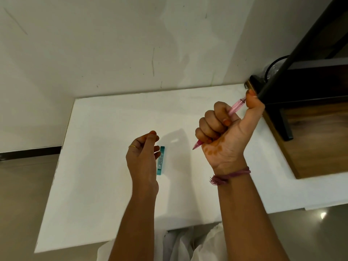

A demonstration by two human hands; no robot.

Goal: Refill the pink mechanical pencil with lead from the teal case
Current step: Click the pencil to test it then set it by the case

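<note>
Two bare hands hover above a white table (105, 166). Right hand (224, 132) makes a fist round the pink pencil (234, 108), thumb on its far end, tip pointing down-left. Left hand (142, 157) pinches its fingertips together; whether they hold anything, I cannot tell. Just right of it, the teal case (161, 161) lies flat.

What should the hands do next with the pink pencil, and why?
Probably bring the left hand, with its pinched fingertips, up to the pink pencil's back end. The right hand grips the pencil in a fist, tip down, thumb on top; the teal case lies on the white table. Whether the left hand holds a lead cannot be seen.
</note>
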